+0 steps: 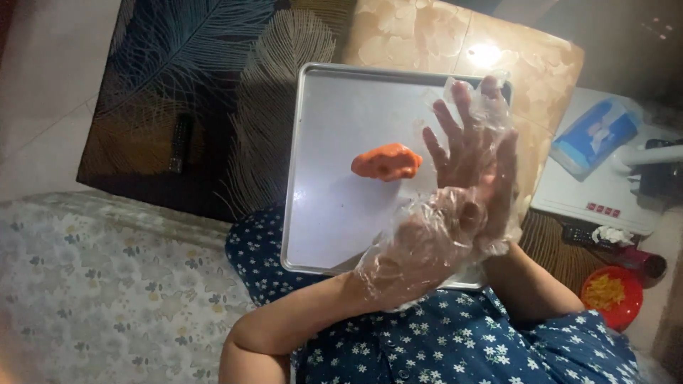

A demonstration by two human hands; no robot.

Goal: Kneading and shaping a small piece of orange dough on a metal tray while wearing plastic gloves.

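Note:
A lump of orange dough (388, 161) lies in the middle of a shiny metal baking tray (320, 128) that rests over my lap and the table edge. My right hand (473, 146) is raised above the tray's right side, fingers spread, with a loose clear plastic glove (498, 107) partly on it. My left hand (420, 249), also in a clear plastic glove, reaches across from the lower left. Its fingers close on the right glove near the wrist. Neither hand touches the dough.
Under the tray is a dark table with a feather pattern (185, 78) and a black remote (179, 142). To the right are a blue tissue pack (594, 135), a white appliance (605, 195) and a red bowl of yellow shreds (612, 295). A floral cover (107, 284) lies at the left.

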